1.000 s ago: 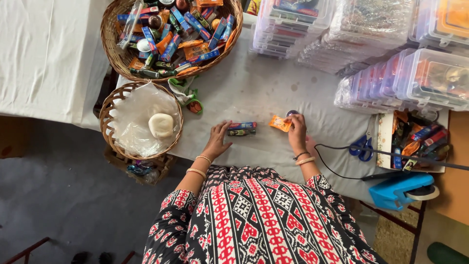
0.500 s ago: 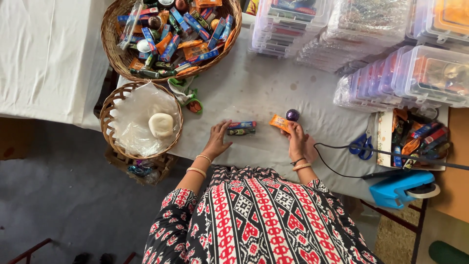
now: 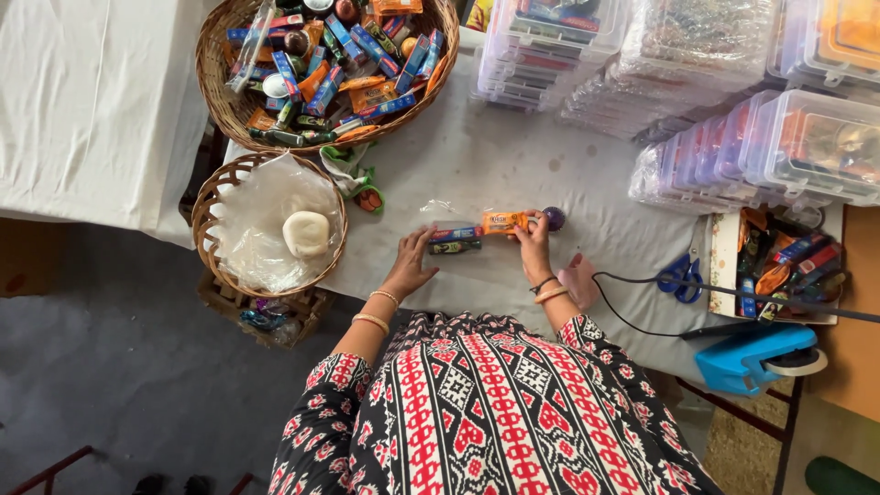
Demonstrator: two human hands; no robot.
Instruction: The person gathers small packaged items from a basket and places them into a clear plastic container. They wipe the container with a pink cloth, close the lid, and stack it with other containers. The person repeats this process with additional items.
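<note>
A table under a pale grey cloth [image 3: 513,165] fills the middle of the view, with a white cloth-covered surface [image 3: 92,110] to its left. Stacks of clear plastic lidded boxes [image 3: 733,82] crowd the far right side of the table. A large round wicker basket [image 3: 220,87] at the far left corner is heaped with small coloured wrapped packets. Just below it, off the table edge, a smaller wicker basket [image 3: 206,229] is lined with clear plastic and holds a pale round lump [image 3: 306,234].

At the right, a blue tape dispenser [image 3: 752,357] sits near a flat open box of mixed packets [image 3: 779,266], with blue-handled scissors [image 3: 680,275] beside a black cable [image 3: 642,321].

In front of the person in a red, black and white patterned garment, the left hand [image 3: 411,266] lies with fingers spread, its fingertips on a small row of blue and green wrapped bars [image 3: 456,240] lying on the cloth. The right hand [image 3: 534,249] pinches the end of an orange wrapped bar [image 3: 502,221], which touches the blue ones. A small dark purple ball [image 3: 554,217] rests just beside the right hand's fingertips.
</note>
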